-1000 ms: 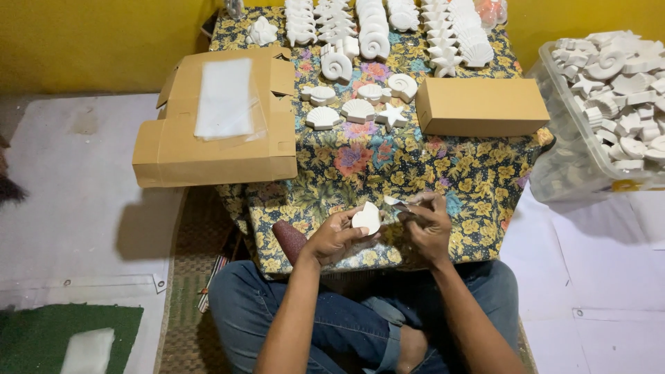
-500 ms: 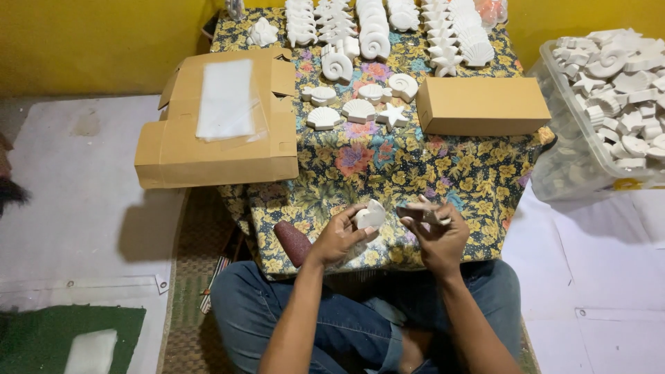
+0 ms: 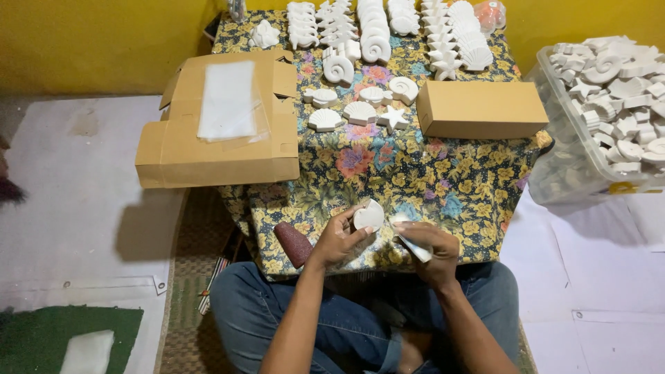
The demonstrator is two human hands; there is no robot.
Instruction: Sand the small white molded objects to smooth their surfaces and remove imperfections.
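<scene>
My left hand (image 3: 341, 237) holds a small white shell-shaped plaster piece (image 3: 368, 215) upright over the near edge of the low table (image 3: 415, 187), which has a floral cloth. My right hand (image 3: 431, 248) grips a pale folded sheet or pad (image 3: 413, 244) just to the right of the piece, close to it. A dark red oblong block (image 3: 294, 243) lies at the table's near edge, left of my left wrist. My knees in blue jeans sit below the hands.
Rows of white plaster shells and starfish (image 3: 377, 28) fill the far half of the table. An open cardboard box (image 3: 215, 156) with a clear plastic bag stands at the left, a closed box (image 3: 481, 109) at the right. A clear bin (image 3: 575, 159) of white pieces stands far right.
My left hand has turned the shell piece and kept it at the table's edge. My right hand has dropped slightly lower and right with the pale sheet.
</scene>
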